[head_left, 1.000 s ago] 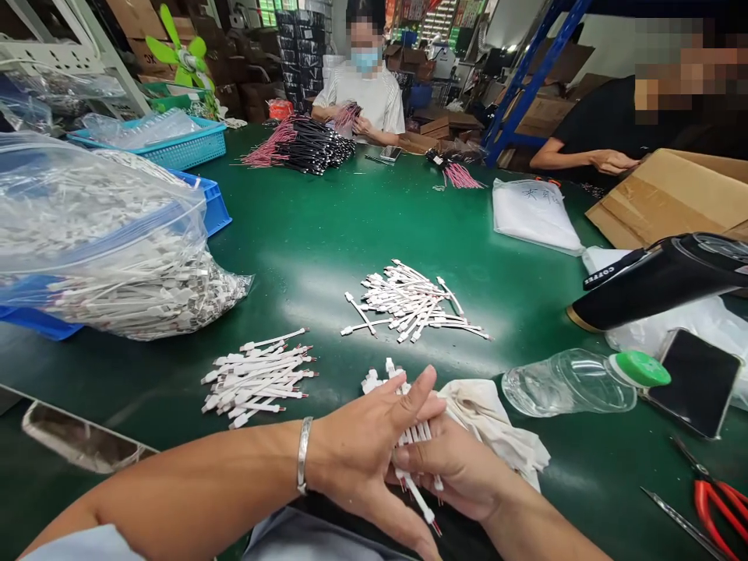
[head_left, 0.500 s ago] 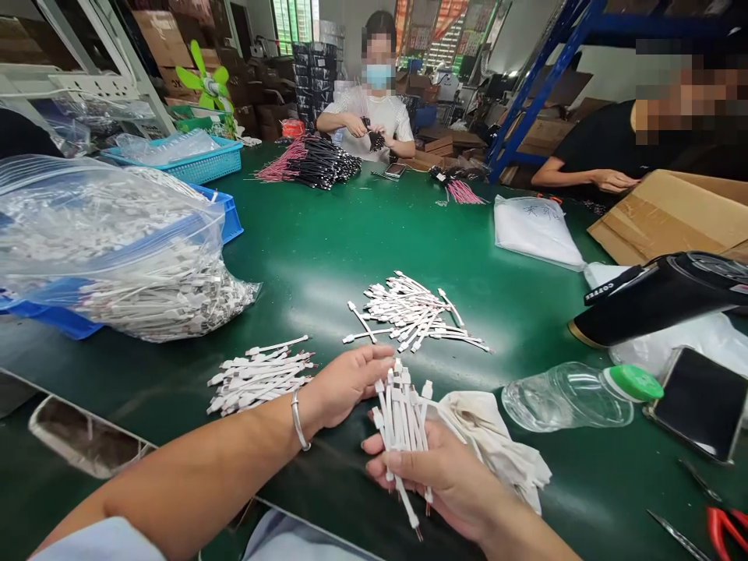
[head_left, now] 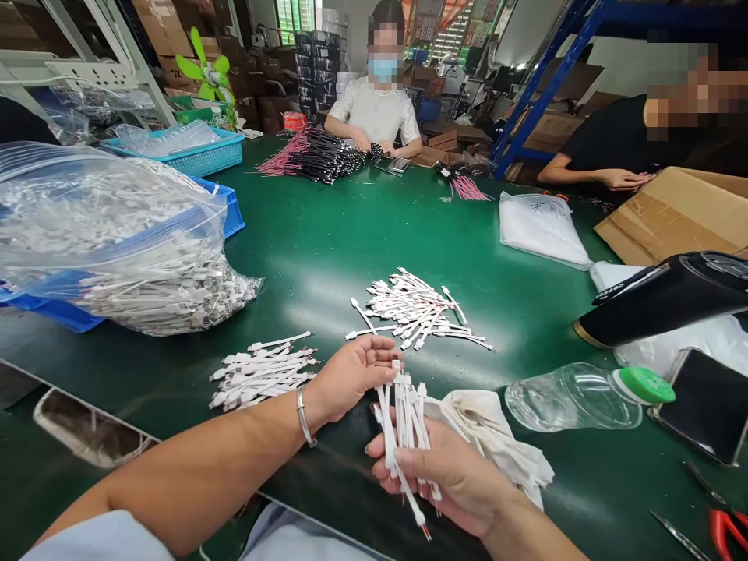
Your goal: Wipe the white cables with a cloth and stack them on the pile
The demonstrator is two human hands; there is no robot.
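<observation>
Moved: left hand (head_left: 349, 374) is closing onto cable bundle (head_left: 403, 413) tips, grip half-curled, pinch unclear; right hand (head_left: 456, 483) grip is clasping the cable bundle just below.

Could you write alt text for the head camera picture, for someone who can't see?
A person's right hand holds a bunch of short white cables above a green table, the left hand at their upper ends. Two cable piles lie beyond.
</observation>
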